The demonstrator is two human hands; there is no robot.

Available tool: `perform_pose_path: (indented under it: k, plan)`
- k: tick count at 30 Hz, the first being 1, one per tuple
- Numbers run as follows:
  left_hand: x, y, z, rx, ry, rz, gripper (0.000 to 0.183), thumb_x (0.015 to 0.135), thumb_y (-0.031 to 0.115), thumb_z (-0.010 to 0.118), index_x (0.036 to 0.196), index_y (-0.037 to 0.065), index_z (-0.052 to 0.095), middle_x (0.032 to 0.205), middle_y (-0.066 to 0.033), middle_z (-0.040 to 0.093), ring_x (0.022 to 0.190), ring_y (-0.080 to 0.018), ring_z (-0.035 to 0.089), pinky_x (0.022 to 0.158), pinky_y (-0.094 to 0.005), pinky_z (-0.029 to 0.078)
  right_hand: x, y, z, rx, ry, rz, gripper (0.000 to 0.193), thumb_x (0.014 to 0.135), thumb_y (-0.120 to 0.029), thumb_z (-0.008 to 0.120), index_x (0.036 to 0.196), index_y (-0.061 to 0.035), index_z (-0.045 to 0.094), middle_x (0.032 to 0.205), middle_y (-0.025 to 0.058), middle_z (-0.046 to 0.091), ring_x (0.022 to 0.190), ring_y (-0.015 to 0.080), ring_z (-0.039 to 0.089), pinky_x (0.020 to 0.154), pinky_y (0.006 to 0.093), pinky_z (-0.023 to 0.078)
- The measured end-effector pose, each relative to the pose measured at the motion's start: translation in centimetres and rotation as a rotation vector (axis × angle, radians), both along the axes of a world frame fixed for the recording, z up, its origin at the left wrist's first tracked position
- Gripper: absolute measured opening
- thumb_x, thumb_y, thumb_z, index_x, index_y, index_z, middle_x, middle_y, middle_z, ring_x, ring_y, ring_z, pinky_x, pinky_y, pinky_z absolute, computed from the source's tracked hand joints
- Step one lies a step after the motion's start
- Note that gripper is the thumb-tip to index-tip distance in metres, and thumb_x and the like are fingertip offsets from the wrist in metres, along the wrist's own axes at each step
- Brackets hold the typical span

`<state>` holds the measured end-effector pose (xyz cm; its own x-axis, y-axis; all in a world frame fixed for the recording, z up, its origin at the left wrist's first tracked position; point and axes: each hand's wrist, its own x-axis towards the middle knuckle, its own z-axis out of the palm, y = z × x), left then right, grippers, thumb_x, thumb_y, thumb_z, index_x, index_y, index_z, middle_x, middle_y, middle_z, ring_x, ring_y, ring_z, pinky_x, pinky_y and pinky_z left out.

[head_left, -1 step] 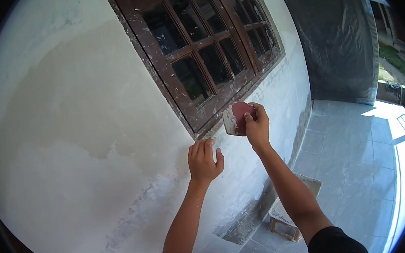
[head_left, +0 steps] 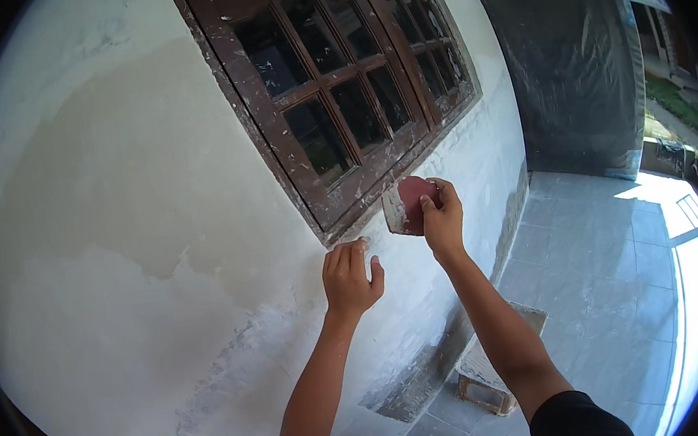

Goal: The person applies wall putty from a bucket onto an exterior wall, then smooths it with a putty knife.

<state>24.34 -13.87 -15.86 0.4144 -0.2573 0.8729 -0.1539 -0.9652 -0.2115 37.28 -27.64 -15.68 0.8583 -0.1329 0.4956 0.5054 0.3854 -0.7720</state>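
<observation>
My right hand (head_left: 444, 223) grips a reddish-brown flat putty spreader (head_left: 418, 199), thumb on its face and fingers behind. Whitish putty coats the spreader's left side and edge. It is held in front of the wall (head_left: 245, 251), just below the lower frame of the brown wooden window (head_left: 355, 186). To its left, my left hand (head_left: 348, 277) is raised beside the window's lower left corner, holding nothing, with fingers bent and thumb apart. A whitish smear shows by its index fingertip. Whether those fingertips touch the wall cannot be made out.
The plaster has grey-beige and white patches. Low by the wall, a small putty-stained stool (head_left: 485, 379) stands on the grey tiled floor (head_left: 583, 281), partly behind my right forearm. A tall panel covered in dark plastic sheeting (head_left: 571, 69) stands at the far right.
The window, wall and floor have shifted slightly left in the picture. Both hands keep nearly the same pose, and the spreader stays in my right hand.
</observation>
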Motion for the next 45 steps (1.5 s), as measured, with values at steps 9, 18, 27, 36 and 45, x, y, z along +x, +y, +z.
perform_pose_path:
  k: [9,18,27,36,45]
  plan:
    - [9.1,-10.2,-6.9,-0.223,0.114,-0.298,0.031,0.078,0.007,0.060,0.109,0.002,0.057,0.076,-0.0032,0.064,0.071,-0.0230,0.063,0.069,-0.0374,0.048,3.7,-12.2,-4.9,-0.138,0.173,-0.156,0.030,0.091,0.002,0.054,0.121,0.0007,0.054,0.114,0.0144,0.061,0.103,0.0201,0.058,0.093,0.0316,0.045]
    - [13.9,-16.8,-14.6,-0.371,0.278,-0.512,0.030,0.079,0.010,0.060,0.108,0.003,0.058,0.074,-0.0036,0.063,0.070,-0.0236,0.062,0.067,-0.0381,0.049,5.0,-19.3,-12.8,-0.168,0.279,-0.398,0.030,0.087,0.002,0.058,0.116,-0.0009,0.059,0.105,0.0178,0.066,0.095,0.0261,0.065,0.086,0.0360,0.050]
    - [13.1,-17.9,-25.6,-0.487,0.564,-0.491,0.027,0.080,0.010,0.060,0.106,0.002,0.057,0.097,-0.0123,0.063,0.095,-0.0313,0.060,0.083,-0.0432,0.047,2.9,-20.5,-23.6,-0.368,0.494,-0.460,0.030,0.085,0.003,0.055,0.115,0.0005,0.059,0.102,0.0200,0.068,0.097,0.0302,0.066,0.087,0.0384,0.050]
    - [9.7,-14.5,-38.2,-0.529,0.855,-0.336,0.030,0.079,0.009,0.059,0.107,0.000,0.056,0.105,-0.0165,0.063,0.103,-0.0349,0.058,0.087,-0.0457,0.045,0.2,-19.7,-35.7,-0.687,0.762,-0.452,0.031,0.082,0.003,0.058,0.113,0.0006,0.060,0.103,0.0233,0.068,0.099,0.0389,0.065,0.086,0.0418,0.050]
    - [5.9,-12.1,-47.0,-0.643,1.056,-0.219,0.032,0.077,0.006,0.059,0.108,0.000,0.056,0.105,-0.0188,0.060,0.104,-0.0367,0.055,0.089,-0.0474,0.044,-1.4,-18.7,-44.2,-0.857,0.851,-0.446,0.028,0.081,0.003,0.060,0.108,-0.0009,0.064,0.099,0.0216,0.069,0.096,0.0394,0.066,0.084,0.0421,0.051]
